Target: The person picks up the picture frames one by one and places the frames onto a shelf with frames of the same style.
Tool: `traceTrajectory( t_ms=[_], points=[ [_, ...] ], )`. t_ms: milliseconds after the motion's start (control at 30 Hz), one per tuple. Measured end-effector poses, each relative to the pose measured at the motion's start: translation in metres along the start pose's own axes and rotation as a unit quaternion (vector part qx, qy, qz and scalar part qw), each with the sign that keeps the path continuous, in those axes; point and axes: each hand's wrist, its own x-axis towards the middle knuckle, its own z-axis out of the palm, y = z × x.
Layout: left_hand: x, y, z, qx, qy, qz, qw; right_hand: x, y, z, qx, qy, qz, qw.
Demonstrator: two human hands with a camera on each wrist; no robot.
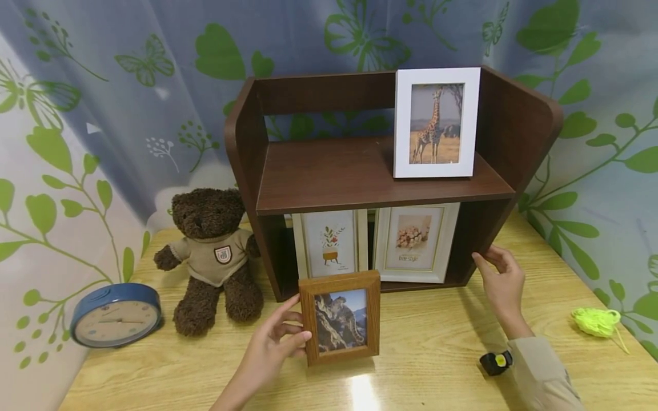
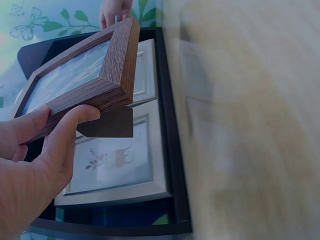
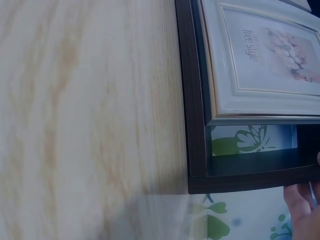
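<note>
My left hand (image 1: 275,339) grips a brown wooden photo frame (image 1: 373,319) by its left edge, thumb in front. The frame, with a picture of a big cat on rocks, is held up before the lower compartment of a dark brown shelf (image 1: 319,171). In the left wrist view its dark stand (image 2: 112,125) sticks out behind. On the shelf's right side panel my right hand (image 1: 506,285) pinches the front edge, thumb on the inner side and fingers outside. A white giraffe photo frame (image 1: 402,125) stands on the upper board at the right.
Inside the lower compartment stand a cream plant-picture frame (image 1: 362,240) and a white flower-picture frame (image 1: 381,251). Left of the shelf are a teddy bear (image 1: 205,217) and a blue clock (image 1: 118,325). A small black object (image 1: 493,365) and yellow-green yarn (image 1: 596,322) lie at the right.
</note>
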Motion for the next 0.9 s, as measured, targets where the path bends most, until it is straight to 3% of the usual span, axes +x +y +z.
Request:
traceTrajectory(
  t_ms=[533, 900],
  points=[
    [0.013, 0.035, -0.014, 0.019, -0.017, 0.075, 0.9968, -0.001, 0.001, -0.002, -0.003, 0.0, 0.001, 1.0],
    [0.021, 0.063, -0.022, 0.041, -0.032, 0.161, 0.9856, 0.0, -0.001, -0.001, -0.002, -0.003, 0.011, 0.9999]
  ],
)
